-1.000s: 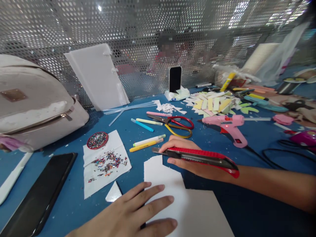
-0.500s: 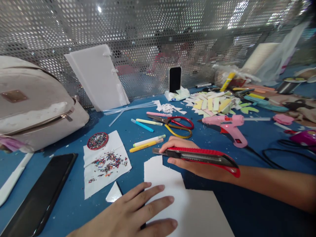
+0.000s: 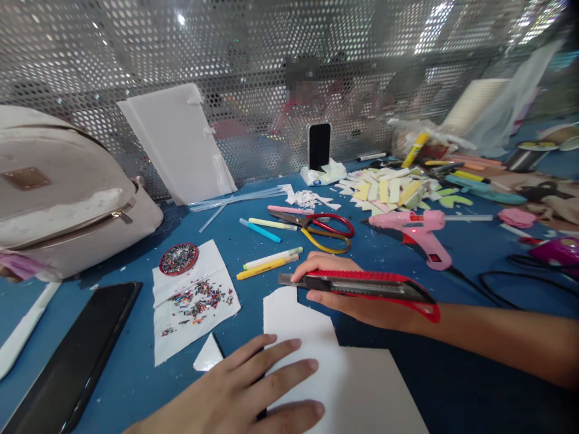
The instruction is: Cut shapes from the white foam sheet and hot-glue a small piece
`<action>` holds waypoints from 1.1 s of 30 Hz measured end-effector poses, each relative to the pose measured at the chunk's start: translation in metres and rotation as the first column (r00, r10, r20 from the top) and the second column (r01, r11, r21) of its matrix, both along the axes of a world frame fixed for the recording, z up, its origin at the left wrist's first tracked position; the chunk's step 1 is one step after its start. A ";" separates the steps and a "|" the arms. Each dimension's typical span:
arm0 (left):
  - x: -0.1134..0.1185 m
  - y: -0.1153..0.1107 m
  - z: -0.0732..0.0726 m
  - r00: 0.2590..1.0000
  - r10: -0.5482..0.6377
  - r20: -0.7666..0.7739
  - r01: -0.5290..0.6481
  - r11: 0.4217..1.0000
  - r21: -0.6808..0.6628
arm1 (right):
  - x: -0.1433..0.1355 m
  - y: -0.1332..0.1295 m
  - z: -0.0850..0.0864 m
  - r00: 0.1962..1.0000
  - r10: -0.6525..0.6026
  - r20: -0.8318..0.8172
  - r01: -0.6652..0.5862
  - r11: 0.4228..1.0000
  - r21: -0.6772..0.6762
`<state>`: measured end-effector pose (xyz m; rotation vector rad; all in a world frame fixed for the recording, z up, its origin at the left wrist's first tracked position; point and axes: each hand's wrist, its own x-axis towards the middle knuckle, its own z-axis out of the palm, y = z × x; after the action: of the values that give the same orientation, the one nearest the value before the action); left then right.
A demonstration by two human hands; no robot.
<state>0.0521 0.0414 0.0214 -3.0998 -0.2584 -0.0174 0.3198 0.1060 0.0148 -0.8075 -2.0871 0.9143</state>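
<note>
My left hand point(image 3: 253, 386) lies with fingers spread over the left part of a white foam board point(image 3: 362, 386) with cut, angular edges. A red utility knife point(image 3: 371, 286) rests in my right hand point(image 3: 335, 295), its blade pointing left just above the board's upper tip. Thumb and fingers of that hand are closed round the knife near its blade end. Left of my left hand is a small white triangular offcut point(image 3: 208, 354). Beyond the knife lie a yellow marker point(image 3: 266, 267) and scissors point(image 3: 316, 226) with red and yellow handles.
A pink glue gun point(image 3: 420, 232) with its cord sits to the right. Behind it are pastel paper strips point(image 3: 389, 187). At left are beads on a paper sheet point(image 3: 194, 325), a black phone point(image 3: 76, 355) and a backpack point(image 3: 67, 193). Another phone point(image 3: 319, 147) stands upright at the back.
Both hands, the knife and the board keep almost the same positions. The view has shifted very slightly.
</note>
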 end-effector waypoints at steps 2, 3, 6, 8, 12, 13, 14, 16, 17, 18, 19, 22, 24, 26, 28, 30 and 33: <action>0.000 0.000 0.001 1.000 -0.003 0.007 0.003 1.000 0.004 | 0.001 0.000 0.000 1.000 0.017 0.012 -0.017 1.000 0.001; 0.000 0.000 0.002 1.000 -0.005 0.003 0.005 1.000 0.007 | 0.002 0.000 -0.001 0.999 0.030 0.017 -0.030 1.000 0.003; 0.000 0.000 0.002 1.000 -0.010 -0.028 0.011 1.000 0.017 | 0.005 0.001 -0.002 0.998 0.063 0.027 -0.063 0.998 0.024; -0.001 0.000 0.002 0.999 -0.011 -0.046 0.012 1.000 0.023 | 0.006 0.002 -0.002 0.998 0.061 0.030 -0.062 0.997 0.035; -0.002 0.000 0.001 0.999 -0.010 -0.034 0.011 1.000 0.023 | 0.006 0.003 -0.003 0.997 0.069 0.017 -0.070 0.996 0.048; -0.002 0.000 0.000 1.000 -0.009 -0.026 0.009 1.000 0.020 | 0.006 0.003 -0.004 0.997 0.078 0.014 -0.079 0.996 0.050; -0.002 0.000 0.000 1.000 -0.006 -0.018 0.007 1.000 0.016 | 0.006 0.003 -0.005 0.996 0.084 0.013 -0.085 0.995 0.050; -0.002 0.000 -0.001 1.000 -0.001 -0.012 0.001 1.000 0.017 | 0.006 0.003 -0.006 0.996 0.087 0.016 -0.088 0.995 0.040; -0.002 0.000 -0.001 1.000 -0.001 -0.012 0.001 1.000 0.024 | 0.006 0.003 -0.006 0.996 0.085 0.019 -0.086 0.996 0.031; -0.002 0.000 -0.001 1.000 -0.003 -0.018 0.004 0.999 0.034 | 0.006 0.003 -0.007 0.996 0.085 0.025 -0.086 0.996 0.018; -0.002 0.000 -0.001 1.000 -0.007 -0.027 0.009 0.999 0.044 | 0.007 0.003 -0.007 0.996 0.085 0.030 -0.085 0.996 0.001; 0.000 0.000 0.000 0.999 -0.020 -0.051 0.023 0.998 0.066 | 0.007 0.003 -0.007 0.995 0.091 0.033 -0.089 0.994 -0.055; 0.000 0.000 0.000 0.998 -0.019 -0.051 0.023 0.998 0.066 | 0.007 0.002 -0.007 0.994 0.105 0.023 -0.103 0.992 -0.076; 0.000 0.000 0.000 0.999 -0.016 -0.043 0.019 0.998 0.064 | 0.007 0.002 -0.007 0.993 0.116 0.010 -0.115 0.990 -0.078; 0.001 0.000 0.001 0.999 -0.020 -0.041 0.022 0.998 0.057 | 0.007 0.002 -0.007 0.993 0.121 0.006 -0.120 0.990 -0.079; 0.001 0.001 0.003 0.999 -0.023 -0.045 0.026 0.998 0.063 | 0.007 0.002 -0.007 0.993 0.116 0.011 -0.114 0.990 -0.082; 0.001 0.002 0.006 0.999 -0.021 -0.049 0.024 0.997 0.070 | 0.007 0.001 -0.006 0.995 0.097 0.031 -0.093 0.992 -0.089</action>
<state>0.0528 0.0431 0.0270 -3.0277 -0.2165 0.0470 0.3266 0.1072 0.0088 -0.7796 -2.1442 1.0558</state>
